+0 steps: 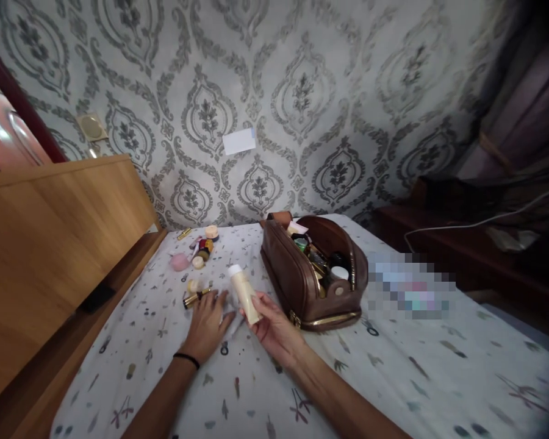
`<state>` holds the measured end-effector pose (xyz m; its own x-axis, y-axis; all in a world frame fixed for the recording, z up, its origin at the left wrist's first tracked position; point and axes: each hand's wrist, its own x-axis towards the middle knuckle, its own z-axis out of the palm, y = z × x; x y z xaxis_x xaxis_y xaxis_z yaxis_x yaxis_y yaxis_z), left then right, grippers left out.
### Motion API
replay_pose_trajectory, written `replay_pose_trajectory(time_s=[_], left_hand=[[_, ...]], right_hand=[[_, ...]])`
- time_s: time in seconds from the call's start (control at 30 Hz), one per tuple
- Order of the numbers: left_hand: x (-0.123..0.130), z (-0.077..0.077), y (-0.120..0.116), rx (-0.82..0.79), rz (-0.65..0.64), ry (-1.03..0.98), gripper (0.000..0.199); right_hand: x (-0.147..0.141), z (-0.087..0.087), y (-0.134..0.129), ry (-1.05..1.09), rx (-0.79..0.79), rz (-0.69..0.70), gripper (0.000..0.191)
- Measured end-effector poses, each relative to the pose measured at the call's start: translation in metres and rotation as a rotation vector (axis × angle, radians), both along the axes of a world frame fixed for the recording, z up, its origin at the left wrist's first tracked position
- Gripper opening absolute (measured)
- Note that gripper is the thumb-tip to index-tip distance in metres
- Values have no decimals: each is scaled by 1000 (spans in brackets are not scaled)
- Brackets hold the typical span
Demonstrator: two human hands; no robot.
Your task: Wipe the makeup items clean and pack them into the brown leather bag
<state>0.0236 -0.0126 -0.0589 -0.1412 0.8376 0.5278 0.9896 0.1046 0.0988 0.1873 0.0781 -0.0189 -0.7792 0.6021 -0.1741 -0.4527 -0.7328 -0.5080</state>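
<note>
A cream-coloured squeeze tube [244,294] with a white cap is held in my right hand [278,332], its cap end tilted up and away to the left. My left hand [207,326], with a dark band at the wrist, is palm down over the patterned sheet, fingers apart. Its fingertips are at a black and gold cosmetic tube [196,298]; whether they touch it I cannot tell. Just behind that lies a small yellowish jar [194,285]. To the right of my hands stands a brown toiletry bag [286,274], unzipped, holding several bottles and jars, among them a white lid [339,272].
Farther back on the sheet [238,390] are a pink round item [179,262], a small cream jar [198,262], a peach-lidded jar [211,232] and a gold tube [183,233]. A wooden panel [64,244] borders the left; a blurred-out patch [414,286] lies right of the bag.
</note>
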Motion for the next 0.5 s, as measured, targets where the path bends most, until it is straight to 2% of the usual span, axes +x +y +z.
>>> replay_pose_trajectory(time_s=[0.1,0.17,0.23,0.37,0.43,0.5], left_hand=[[-9,-1,1,16,-26,-56,25],[-10,3,0,30,-61,-150,25],[-7,12,-1,71,-76,-290,24],[10,35,-3,248,-22,-598,20],[22,43,-3,291,-70,-624,24],[35,45,0,255,-192,-520,29]], right_hand=[[-1,-2,-3,2,-16,7,38],[-2,-4,-3,2,-28,18,40],[-2,-6,-3,-1,-40,29,42],[-3,-9,-4,1,-65,52,44],[-4,-10,-7,8,-56,71,46],[-6,-11,-11,8,-16,80,46]])
